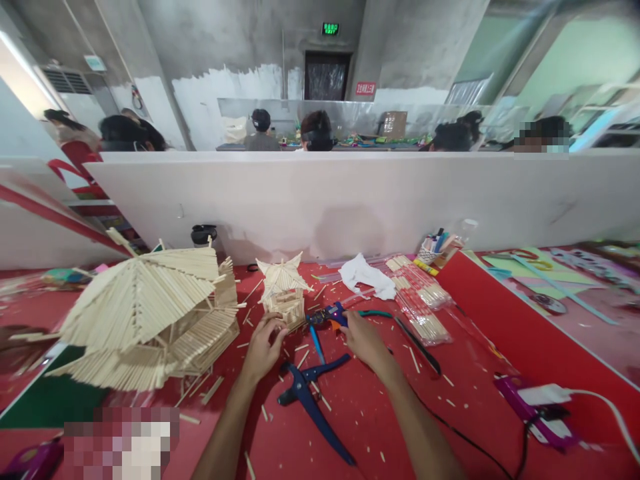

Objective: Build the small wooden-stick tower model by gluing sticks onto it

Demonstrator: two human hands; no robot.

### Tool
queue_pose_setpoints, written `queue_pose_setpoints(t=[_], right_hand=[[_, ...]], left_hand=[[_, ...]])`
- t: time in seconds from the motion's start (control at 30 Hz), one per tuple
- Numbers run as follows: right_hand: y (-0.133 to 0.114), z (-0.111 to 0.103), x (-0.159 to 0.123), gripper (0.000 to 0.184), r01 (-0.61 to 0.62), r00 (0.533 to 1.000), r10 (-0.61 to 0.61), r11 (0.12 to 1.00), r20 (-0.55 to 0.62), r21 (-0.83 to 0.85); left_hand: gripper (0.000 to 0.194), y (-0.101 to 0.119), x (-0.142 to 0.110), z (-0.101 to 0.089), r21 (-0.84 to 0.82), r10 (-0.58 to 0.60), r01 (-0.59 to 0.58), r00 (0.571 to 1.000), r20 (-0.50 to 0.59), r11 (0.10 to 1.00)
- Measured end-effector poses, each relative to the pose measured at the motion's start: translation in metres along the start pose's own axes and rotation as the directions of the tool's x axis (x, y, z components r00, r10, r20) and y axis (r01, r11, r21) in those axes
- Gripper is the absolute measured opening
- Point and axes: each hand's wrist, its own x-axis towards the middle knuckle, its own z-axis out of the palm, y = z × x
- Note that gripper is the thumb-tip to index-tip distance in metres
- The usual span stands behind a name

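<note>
My left hand (265, 347) has its fingers curled against the lower left corner of a small pavilion (285, 283) built of thin wooden sticks with a star-shaped roof. In my right hand (366, 339) is a blue hot glue gun (330, 315) with an orange trigger, its nozzle pointing left at the pavilion's base. Between my forearms lies a dark blue hand cutter (313, 400), its handles spread. To the right of my right hand rests a tool with green and black handles (417, 341). A much larger stick pavilion (145, 293) stands to the left.
Stick offcuts litter the red table (370, 427). Behind my right hand lie a white cloth (367, 277) and bagged wooden sticks (423, 307). A pen cup (431, 250) stands farther back. A purple power strip (537, 413) is at right. A white partition (280, 193) closes the back.
</note>
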Motion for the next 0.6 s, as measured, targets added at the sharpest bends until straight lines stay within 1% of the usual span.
queue_pose_setpoints(t=[0.1, 0.17, 0.23, 0.33, 0.37, 0.43, 0.5, 0.53, 0.6], right_hand=[[0.013, 0.001, -0.009, 0.024, 0.059, 0.996, -0.049, 0.988, -0.075, 0.141], [0.022, -0.001, -0.013, 0.023, 0.089, 0.993, -0.064, 0.961, -0.103, 0.262], [0.029, -0.004, -0.016, 0.026, 0.106, 0.991, -0.067, 0.921, -0.116, 0.376], [0.035, -0.008, -0.018, 0.038, 0.152, 0.988, -0.104, 0.826, -0.117, 0.542], [0.035, -0.009, -0.019, 0.041, 0.168, 0.986, -0.134, 0.779, -0.101, 0.604], [0.032, -0.012, -0.02, 0.039, 0.167, 0.975, -0.221, 0.675, -0.02, 0.719], [0.025, -0.015, -0.018, 0.038, 0.157, 0.958, -0.285, 0.602, 0.027, 0.783], [0.021, -0.017, -0.015, 0.039, 0.166, 0.953, -0.302, 0.587, 0.024, 0.792], [0.011, -0.021, -0.007, 0.045, 0.206, 0.956, -0.29, 0.595, -0.031, 0.777]], left_hand=[[0.019, 0.0, -0.001, 0.0, 0.006, -0.004, 0.004, 0.999, 0.04, 1.0], [0.021, 0.001, -0.001, 0.001, 0.003, -0.007, 0.007, 0.997, 0.073, 1.0], [0.022, 0.001, -0.001, 0.001, 0.003, -0.005, 0.004, 0.996, 0.086, 1.0], [0.024, 0.001, -0.002, 0.001, 0.002, 0.009, -0.009, 0.996, 0.085, 1.0], [0.024, 0.0, -0.002, 0.001, 0.0, 0.015, -0.015, 0.996, 0.088, 1.0], [0.024, 0.0, -0.002, 0.001, -0.003, 0.026, -0.026, 0.995, 0.097, 1.0], [0.024, 0.001, -0.002, 0.0, -0.004, 0.03, -0.029, 0.994, 0.107, 1.0], [0.024, 0.002, -0.002, 0.0, -0.006, 0.028, -0.028, 0.993, 0.112, 1.0], [0.025, 0.003, -0.002, 0.0, -0.01, 0.021, -0.02, 0.992, 0.121, 1.0]])
